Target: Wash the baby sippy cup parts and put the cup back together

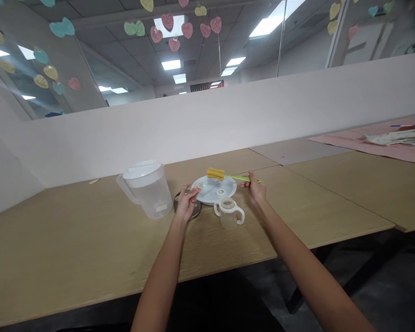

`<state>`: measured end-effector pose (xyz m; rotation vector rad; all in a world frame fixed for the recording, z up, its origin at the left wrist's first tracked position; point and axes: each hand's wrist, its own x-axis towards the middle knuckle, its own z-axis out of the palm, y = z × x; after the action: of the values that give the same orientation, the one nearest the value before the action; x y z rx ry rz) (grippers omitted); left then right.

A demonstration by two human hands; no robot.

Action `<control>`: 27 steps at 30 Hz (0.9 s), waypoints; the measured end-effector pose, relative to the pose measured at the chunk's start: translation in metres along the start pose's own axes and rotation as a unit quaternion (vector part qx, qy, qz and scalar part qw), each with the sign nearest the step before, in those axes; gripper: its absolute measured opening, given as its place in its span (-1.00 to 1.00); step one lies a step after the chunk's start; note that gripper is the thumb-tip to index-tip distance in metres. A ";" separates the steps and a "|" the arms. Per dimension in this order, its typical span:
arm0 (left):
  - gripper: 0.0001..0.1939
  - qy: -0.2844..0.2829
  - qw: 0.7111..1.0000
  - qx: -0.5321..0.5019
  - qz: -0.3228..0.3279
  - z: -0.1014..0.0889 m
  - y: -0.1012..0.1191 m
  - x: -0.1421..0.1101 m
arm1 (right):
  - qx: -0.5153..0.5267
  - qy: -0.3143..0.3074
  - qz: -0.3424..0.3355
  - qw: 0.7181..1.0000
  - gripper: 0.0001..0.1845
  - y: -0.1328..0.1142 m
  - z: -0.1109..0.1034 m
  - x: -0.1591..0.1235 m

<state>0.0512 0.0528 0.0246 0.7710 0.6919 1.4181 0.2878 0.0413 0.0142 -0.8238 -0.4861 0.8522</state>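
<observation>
My right hand (pixel 253 188) is closed on the green handle of a bottle brush (pixel 216 174), whose yellow sponge head hangs over the far rim of a white plate (pixel 228 188). My left hand (pixel 186 200) is pinched on a small clear piece at the plate's left edge; I cannot name it. A small white ring lies on the plate. A clear two-handled baby cup (pixel 228 214) stands just in front of the plate, between my hands. A dark round lid (pixel 195 212) lies under my left hand.
A clear plastic pitcher (pixel 148 189) with a white lid stands left of my left hand on the wooden table (pixel 72 244). A white partition wall runs behind. A pink cloth (pixel 366 143) with items lies far right. The table's front edge is near me.
</observation>
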 end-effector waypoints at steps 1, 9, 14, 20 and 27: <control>-0.52 -0.002 1.000 0.006 0.000 0.001 0.000 -0.001 | 0.012 -0.028 0.019 0.999 -0.60 -0.001 0.000 0.000; -0.49 -0.018 0.999 0.027 0.008 0.005 0.001 -0.006 | 0.016 -0.068 0.023 0.997 -0.62 -0.003 0.001 -0.002; -0.49 -0.025 0.999 0.036 0.008 0.005 0.001 -0.007 | -0.014 -0.061 0.028 0.998 -0.63 -0.005 0.002 -0.003; -0.46 -0.029 0.999 0.041 0.013 0.005 0.001 -0.007 | -0.005 -0.089 0.038 0.995 -0.62 -0.006 0.001 -0.005; -0.45 -0.028 0.999 0.023 0.007 0.005 0.001 -0.006 | 0.016 -0.084 0.047 0.995 -0.62 -0.007 0.003 -0.005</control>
<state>0.0542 0.0462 0.0281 0.8490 0.6783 1.3912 0.2864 0.0358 0.0208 -0.7529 -0.5827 1.0202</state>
